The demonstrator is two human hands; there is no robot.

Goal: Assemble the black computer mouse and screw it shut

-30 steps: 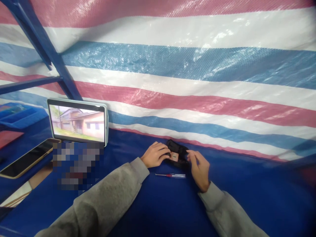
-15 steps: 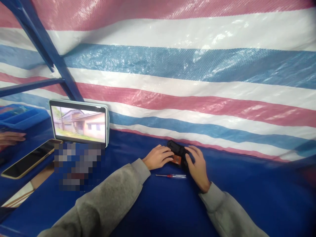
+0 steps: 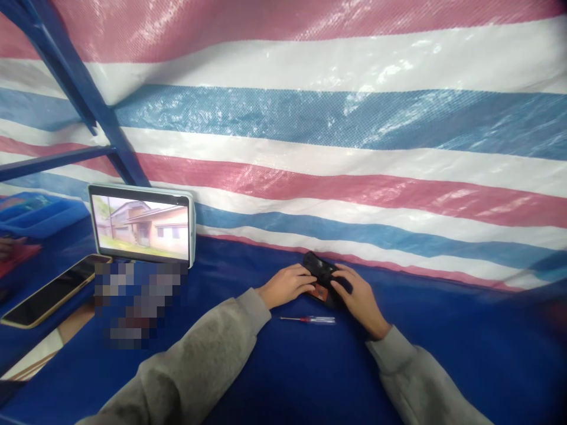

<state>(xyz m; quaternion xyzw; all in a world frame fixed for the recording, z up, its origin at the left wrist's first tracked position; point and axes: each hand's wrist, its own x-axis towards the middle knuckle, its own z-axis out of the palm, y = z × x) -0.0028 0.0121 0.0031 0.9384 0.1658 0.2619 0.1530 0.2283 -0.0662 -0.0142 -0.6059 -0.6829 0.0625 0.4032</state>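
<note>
A small black plastic device [image 3: 322, 267] with an orange-brown circuit board [image 3: 319, 291] showing at its near side lies between my hands on the blue table. My left hand [image 3: 290, 285] grips its left side, fingertips curled over the edge by the board. Around its right end, the thumb and fingers of my right hand [image 3: 358, 295] are closed. What kind of device it is I cannot tell, as my fingers cover part of it. Just in front of it lies a screwdriver [image 3: 316, 320] with a clear handle and a red collar, touched by neither hand.
A tablet [image 3: 142, 227] stands at the left, showing a picture of a house. Before it lies a phone [image 3: 55, 289], beside a blurred-out patch. Blue trays [image 3: 44, 213] and another person's hand [image 3: 6, 248] are at the far left. A striped tarp [image 3: 336, 183] borders the table's back.
My right hand has shifted slightly right and turned with the black device, which is tilted a little differently. The other person's hand at far left has drawn back, and something red shows there.
</note>
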